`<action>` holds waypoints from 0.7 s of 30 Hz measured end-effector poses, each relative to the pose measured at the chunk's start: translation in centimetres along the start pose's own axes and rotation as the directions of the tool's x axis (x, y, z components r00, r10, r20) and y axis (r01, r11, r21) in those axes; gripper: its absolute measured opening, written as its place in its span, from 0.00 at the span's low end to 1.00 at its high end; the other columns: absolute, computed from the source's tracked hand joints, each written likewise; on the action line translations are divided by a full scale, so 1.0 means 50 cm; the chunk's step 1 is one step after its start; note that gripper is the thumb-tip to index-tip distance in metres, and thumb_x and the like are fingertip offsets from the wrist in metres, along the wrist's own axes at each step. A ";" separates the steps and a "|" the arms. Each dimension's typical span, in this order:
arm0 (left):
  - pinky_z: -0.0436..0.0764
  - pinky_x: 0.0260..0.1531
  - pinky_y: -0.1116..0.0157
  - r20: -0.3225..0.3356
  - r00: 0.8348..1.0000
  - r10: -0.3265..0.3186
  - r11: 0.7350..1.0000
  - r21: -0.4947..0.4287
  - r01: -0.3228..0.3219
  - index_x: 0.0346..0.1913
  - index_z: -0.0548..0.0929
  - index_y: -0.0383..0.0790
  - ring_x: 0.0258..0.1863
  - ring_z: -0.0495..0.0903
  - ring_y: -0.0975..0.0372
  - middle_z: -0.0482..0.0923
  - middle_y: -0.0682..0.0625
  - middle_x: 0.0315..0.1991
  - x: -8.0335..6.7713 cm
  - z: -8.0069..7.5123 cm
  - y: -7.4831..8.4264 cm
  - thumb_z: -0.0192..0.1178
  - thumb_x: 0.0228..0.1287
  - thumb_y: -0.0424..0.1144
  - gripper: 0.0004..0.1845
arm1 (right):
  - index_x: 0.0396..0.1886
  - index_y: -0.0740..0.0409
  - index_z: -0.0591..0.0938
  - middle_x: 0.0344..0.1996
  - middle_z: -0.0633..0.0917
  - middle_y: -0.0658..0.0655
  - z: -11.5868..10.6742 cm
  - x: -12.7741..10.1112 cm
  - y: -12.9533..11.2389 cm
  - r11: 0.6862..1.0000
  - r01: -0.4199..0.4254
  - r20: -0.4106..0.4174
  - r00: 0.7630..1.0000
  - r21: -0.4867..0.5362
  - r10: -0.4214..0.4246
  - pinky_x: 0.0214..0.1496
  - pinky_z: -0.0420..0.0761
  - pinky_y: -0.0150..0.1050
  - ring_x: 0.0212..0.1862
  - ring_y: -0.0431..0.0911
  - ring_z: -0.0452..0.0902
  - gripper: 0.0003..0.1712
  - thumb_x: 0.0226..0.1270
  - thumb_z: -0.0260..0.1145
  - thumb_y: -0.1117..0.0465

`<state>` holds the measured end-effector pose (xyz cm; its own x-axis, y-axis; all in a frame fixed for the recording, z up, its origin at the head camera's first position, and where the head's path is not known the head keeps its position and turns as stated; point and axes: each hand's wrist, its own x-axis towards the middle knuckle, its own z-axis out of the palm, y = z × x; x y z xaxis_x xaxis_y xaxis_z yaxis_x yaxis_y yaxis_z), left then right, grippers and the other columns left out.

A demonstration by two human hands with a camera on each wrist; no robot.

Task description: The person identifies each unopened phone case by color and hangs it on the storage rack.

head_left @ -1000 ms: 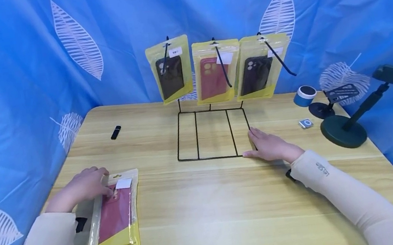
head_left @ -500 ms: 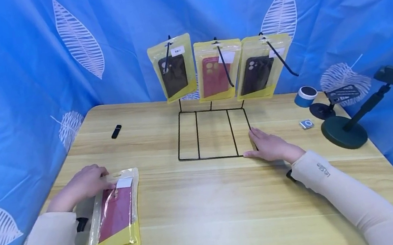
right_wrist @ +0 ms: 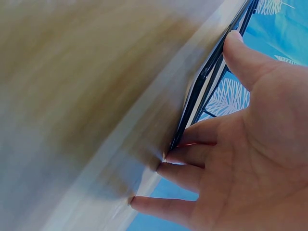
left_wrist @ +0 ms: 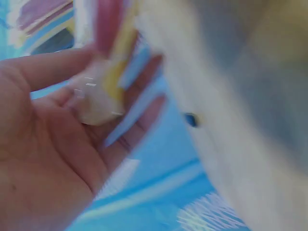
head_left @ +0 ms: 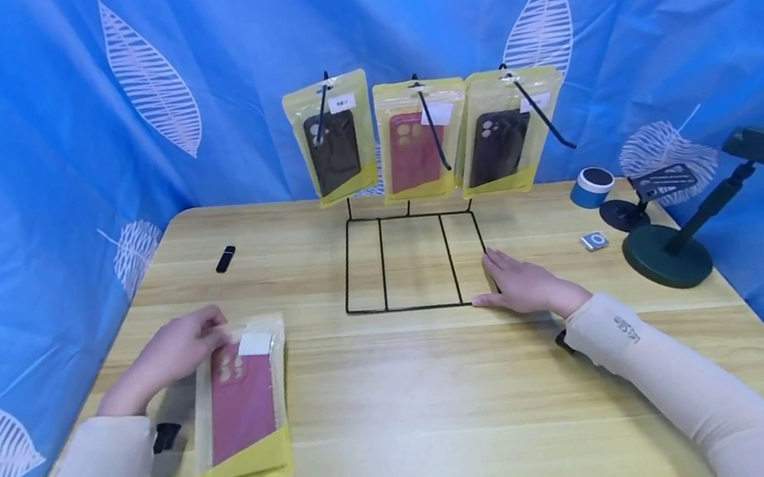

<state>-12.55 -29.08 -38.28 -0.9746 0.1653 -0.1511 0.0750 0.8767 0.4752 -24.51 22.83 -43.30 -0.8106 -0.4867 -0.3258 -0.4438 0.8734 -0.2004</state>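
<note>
My left hand pinches the upper left corner of a clear and yellow bag holding a red phone case. The bag is tilted slightly off the table. In the left wrist view the thumb and fingers close on the bag's corner, blurred. My right hand rests at the front right corner of a black wire display rack, its thumb and fingers touching the base wire. From the rack's hooks hang a bagged black case, a bagged red case and another bagged black case.
On the wooden table lies a small black stick at the left. On the right stand a blue round jar, a black phone stand, a dark green stand and a small silver square device. A blue curtain hangs behind.
My left hand has taken the bagged red phone case by its upper corner, lifting it slightly and shifting it right. The right hand stays on the rack.
</note>
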 end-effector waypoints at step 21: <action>0.72 0.21 0.72 -0.674 0.723 0.154 0.719 -0.425 -0.550 0.39 0.85 0.33 0.22 0.72 0.65 0.81 0.58 0.31 0.090 -0.116 0.342 0.65 0.67 0.38 0.09 | 0.77 0.72 0.48 0.78 0.46 0.72 -0.002 -0.004 -0.006 1.000 -0.008 -0.005 1.000 -0.002 0.008 0.79 0.53 0.61 0.79 0.65 0.42 0.57 0.71 0.52 0.31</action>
<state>-16.89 -15.98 -25.82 -0.8349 -0.0499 0.5481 0.4999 0.3478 0.7932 -24.26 22.69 -43.08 -0.8161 -0.4793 -0.3230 -0.4377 0.8775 -0.1962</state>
